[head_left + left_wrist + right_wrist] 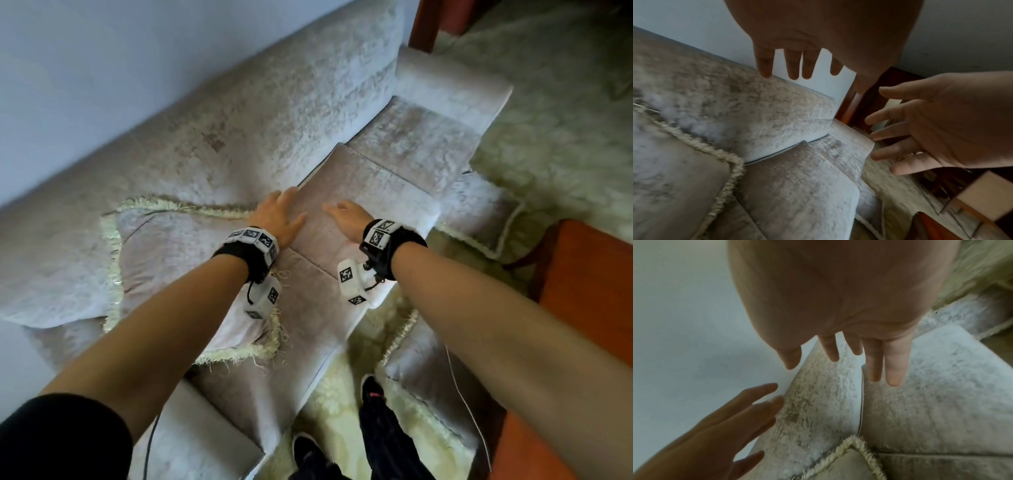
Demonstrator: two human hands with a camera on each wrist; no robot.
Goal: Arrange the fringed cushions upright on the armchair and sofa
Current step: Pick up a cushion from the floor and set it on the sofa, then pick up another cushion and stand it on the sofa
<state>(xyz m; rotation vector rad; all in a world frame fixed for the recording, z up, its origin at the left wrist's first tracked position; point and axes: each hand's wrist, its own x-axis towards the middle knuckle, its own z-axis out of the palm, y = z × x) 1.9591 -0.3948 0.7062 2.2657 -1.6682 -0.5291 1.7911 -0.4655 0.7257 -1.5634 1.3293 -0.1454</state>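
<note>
A pale cushion with a cream fringe (164, 260) leans against the sofa (274, 113) backrest at the left end of the seat; its fringed corner shows in the left wrist view (674, 170) and the right wrist view (851, 456). My left hand (279, 214) hovers with straight fingers just right of that cushion, holding nothing. My right hand (346, 214) is beside it over the seat, fingers spread and empty. Two more fringed cushions lie on the floor: one (479, 212) by the sofa's front right, one (424, 387) near my feet.
A thick cream rug (555, 130) covers the floor. An orange-topped wooden piece of furniture (582, 291) stands at the right, close to the floor cushions. A dark wooden frame (428, 20) rises past the sofa's right armrest (448, 82). A wall runs behind the sofa.
</note>
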